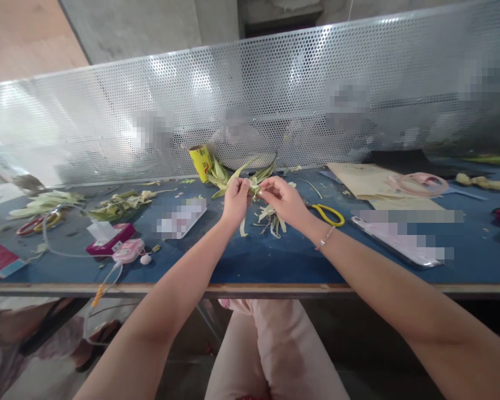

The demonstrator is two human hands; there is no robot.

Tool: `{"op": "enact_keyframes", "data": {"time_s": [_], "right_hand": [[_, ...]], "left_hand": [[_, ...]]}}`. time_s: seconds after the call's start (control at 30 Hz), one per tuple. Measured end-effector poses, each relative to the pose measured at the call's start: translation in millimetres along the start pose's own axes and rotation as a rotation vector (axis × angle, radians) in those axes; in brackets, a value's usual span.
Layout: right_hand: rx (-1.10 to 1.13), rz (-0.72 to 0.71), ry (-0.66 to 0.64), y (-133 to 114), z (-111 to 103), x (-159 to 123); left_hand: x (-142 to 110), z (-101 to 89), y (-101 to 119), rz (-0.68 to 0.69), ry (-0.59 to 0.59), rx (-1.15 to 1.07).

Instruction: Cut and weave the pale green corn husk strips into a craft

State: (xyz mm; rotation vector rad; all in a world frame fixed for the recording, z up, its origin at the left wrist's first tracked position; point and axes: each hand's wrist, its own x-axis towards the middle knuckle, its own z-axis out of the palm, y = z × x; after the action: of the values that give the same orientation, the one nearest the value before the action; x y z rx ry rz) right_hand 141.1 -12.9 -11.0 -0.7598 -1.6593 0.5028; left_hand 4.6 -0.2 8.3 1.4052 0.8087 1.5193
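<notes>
In the head view, my left hand [236, 199] pinches a small bunch of pale green corn husk [253, 188] between thumb and fingers, over the middle of the blue table. Facing it, my right hand [282, 199] is closed on the same bunch from the other side. Exactly how the strips are folded between the fingertips is too small to tell. Below the hands lie thin husk scraps [270, 221]. Longer green husk leaves [219, 175] spread behind my left hand. Scissors with yellow handles [331, 215] rest beside my right wrist, their blades partly hidden.
A perforated metal screen [275, 94] runs along the table's back. On the left are a yellow can [200, 162], a phone [184, 218], husk piles [120, 205] and a pink charger with cable [128, 251]. Another phone [394, 240], cardboard [360, 180] and a tape roll [420, 183] lie right.
</notes>
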Motion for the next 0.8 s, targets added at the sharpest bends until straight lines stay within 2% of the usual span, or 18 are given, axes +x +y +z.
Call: {"op": "enact_keyframes", "data": {"time_s": [0.1, 0.2, 0.33, 0.47, 0.67, 0.8], "right_hand": [[-0.007, 0.042, 0.041, -4.1, -0.6, 0.1], [-0.114, 0.071, 0.084, -9.0, -1.8, -0.1], [-0.139, 0.126, 0.083, -13.0, -2.2, -0.3], [-0.024, 0.179, 0.108, -13.4, -0.4, 0.2], [0.335, 0.293, 0.15, -7.8, 5.0, 2.7], [0.363, 0.31, 0.18, -4.2, 6.9, 4.1]], "left_hand": [[-0.8, 1.2, 1.6, 0.01, -0.011, -0.024], [-2.0, 2.7, 1.7, 0.015, -0.058, -0.023], [-0.3, 1.1, -2.4, 0.07, -0.114, 0.027], [3.9, -2.4, -8.0, 0.132, -0.139, 0.07], [2.3, -1.8, -5.6, 0.186, -0.178, 0.061], [0.3, -0.8, -2.9, 0.222, -0.202, 0.101]]}}
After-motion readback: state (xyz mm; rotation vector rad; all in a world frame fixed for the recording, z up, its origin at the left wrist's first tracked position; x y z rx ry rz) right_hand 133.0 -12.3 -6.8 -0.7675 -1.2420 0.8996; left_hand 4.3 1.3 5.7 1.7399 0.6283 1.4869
